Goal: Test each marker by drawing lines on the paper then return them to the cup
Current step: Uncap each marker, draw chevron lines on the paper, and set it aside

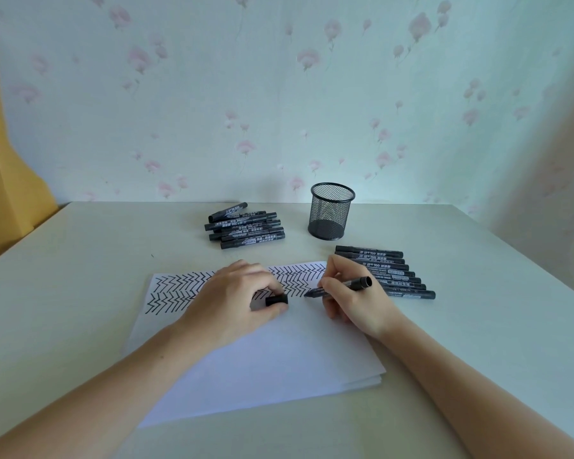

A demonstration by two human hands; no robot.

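Observation:
My right hand grips an uncapped black marker with its tip down on the white paper, at the right end of the zigzag lines drawn along the paper's far edge. My left hand rests on the paper and pinches the marker's black cap. A black mesh cup stands empty behind the paper. Several black markers lie in a pile left of the cup. Several more lie in a row behind my right hand.
The pale table runs back to a flowered wall. A yellow object stands at the far left beside the table. The paper is a small stack of sheets near the front edge.

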